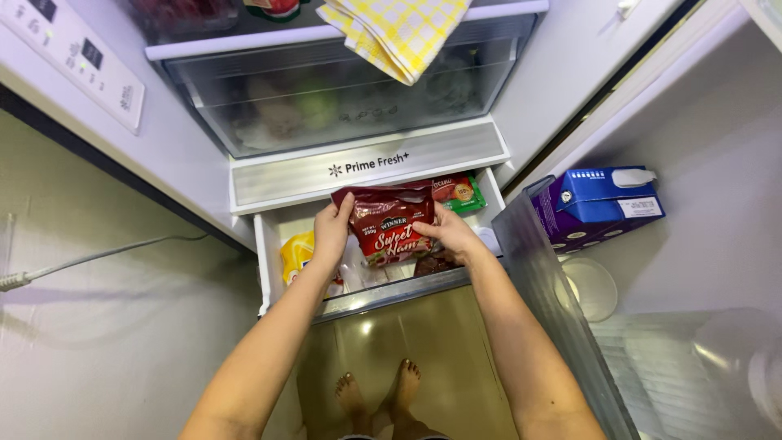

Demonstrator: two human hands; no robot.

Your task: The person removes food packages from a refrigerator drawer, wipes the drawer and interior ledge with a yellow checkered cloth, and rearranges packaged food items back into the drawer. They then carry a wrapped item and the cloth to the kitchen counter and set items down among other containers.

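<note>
Both my hands hold a dark red food packet (pixel 389 228) over an open pull-out fridge drawer (pixel 265 253). My left hand (pixel 332 232) grips the packet's left edge. My right hand (pixel 450 236) grips its right edge. Inside the drawer lie a yellow packet (pixel 296 254), a green and red packet (pixel 460 194) at the back right, a clear bag and a dark item under my right hand.
Above the drawer sits a frosted crisper bin (pixel 342 102) with vegetables inside, and a yellow checked cloth (pixel 395 33) hangs over the shelf above. The open fridge door at right holds a blue carton (pixel 599 205) and a white lid (pixel 593 287). My bare feet stand on the floor below.
</note>
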